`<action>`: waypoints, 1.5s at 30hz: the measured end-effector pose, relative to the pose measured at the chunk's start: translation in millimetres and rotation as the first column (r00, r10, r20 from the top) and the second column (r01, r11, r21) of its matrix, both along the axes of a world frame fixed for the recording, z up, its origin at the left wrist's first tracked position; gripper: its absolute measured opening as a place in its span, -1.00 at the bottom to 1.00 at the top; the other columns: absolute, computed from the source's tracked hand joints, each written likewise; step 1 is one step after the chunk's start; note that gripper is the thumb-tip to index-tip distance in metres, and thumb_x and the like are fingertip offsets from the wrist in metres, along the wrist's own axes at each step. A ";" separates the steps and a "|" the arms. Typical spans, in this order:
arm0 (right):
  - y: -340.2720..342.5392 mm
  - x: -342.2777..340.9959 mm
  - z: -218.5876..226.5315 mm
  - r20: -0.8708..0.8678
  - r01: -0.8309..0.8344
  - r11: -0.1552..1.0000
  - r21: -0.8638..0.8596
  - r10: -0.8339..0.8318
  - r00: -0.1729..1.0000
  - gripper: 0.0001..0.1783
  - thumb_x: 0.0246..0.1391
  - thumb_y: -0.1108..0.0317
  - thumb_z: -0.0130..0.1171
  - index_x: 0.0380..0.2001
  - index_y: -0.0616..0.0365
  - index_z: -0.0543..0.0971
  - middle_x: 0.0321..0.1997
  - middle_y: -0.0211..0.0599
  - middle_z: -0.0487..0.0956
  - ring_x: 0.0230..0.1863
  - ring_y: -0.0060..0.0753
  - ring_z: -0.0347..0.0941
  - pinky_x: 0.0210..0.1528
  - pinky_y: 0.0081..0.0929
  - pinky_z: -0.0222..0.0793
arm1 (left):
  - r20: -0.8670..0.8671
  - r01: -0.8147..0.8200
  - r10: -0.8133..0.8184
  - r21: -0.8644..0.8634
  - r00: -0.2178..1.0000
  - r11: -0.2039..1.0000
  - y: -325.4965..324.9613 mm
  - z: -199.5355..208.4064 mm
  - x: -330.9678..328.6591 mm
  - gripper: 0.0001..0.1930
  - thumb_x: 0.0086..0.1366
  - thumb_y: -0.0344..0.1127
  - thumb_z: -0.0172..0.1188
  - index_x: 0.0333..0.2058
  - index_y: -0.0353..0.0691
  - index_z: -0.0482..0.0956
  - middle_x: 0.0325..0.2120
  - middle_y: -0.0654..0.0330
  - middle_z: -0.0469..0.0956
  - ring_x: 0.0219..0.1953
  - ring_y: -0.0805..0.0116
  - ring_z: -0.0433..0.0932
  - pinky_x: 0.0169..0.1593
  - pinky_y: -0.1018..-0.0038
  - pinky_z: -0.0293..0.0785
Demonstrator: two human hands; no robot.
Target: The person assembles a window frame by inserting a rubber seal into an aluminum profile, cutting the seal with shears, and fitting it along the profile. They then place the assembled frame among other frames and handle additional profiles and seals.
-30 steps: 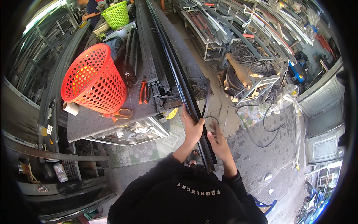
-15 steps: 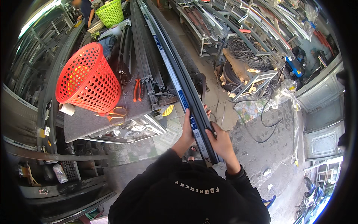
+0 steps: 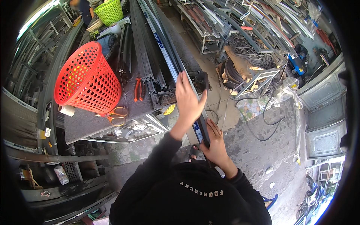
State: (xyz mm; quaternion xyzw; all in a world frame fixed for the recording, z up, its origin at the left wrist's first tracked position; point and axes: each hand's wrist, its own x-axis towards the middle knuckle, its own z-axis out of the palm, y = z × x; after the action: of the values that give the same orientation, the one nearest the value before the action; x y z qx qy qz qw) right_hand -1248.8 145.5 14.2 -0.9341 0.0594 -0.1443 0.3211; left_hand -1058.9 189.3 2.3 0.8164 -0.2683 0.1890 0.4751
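Observation:
A bundle of long dark metal profiles with blue-and-white labelled film runs from the far bench toward my body. My left hand lies flat across the top of the bundle, fingers stretched forward and thumb spread to the right. Lower down, my right hand rests against the right side near the close end. Its fingers are straight, and the thumb reaches over toward the profiles. The nearest tip of the bundle is partly hidden by my right hand and the black sleeves.
On the grey bench to the left stand a red perforated basket, orange-handled pliers and scissors. A green basket sits farther back. Coiled cable and racks of metal bars occupy the far right.
My left hand has moved from the left side of the bundle up onto its top, farther away. My right hand has slid slightly nearer, and its fingers have straightened.

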 end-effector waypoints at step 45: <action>88.7 21.2 104.3 0.270 0.197 0.402 -0.894 0.131 0.954 -0.38 0.07 -0.05 0.10 0.23 -0.87 0.26 0.43 -0.22 0.13 0.33 -0.04 0.13 0.11 -0.09 0.16 | -0.198 0.621 -0.696 -0.333 0.690 0.710 232.4 94.8 -47.2 -0.71 0.16 -0.42 0.28 -0.11 -0.31 0.60 -0.10 0.04 0.54 -0.04 0.24 0.55 0.05 0.38 0.42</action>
State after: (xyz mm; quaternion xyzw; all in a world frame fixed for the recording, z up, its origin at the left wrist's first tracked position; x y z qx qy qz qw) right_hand -1227.6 234.2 118.5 -0.9220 -0.0594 -0.2981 -0.2399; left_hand -1106.1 421.8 97.1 0.6195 -0.4423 -0.0946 0.6416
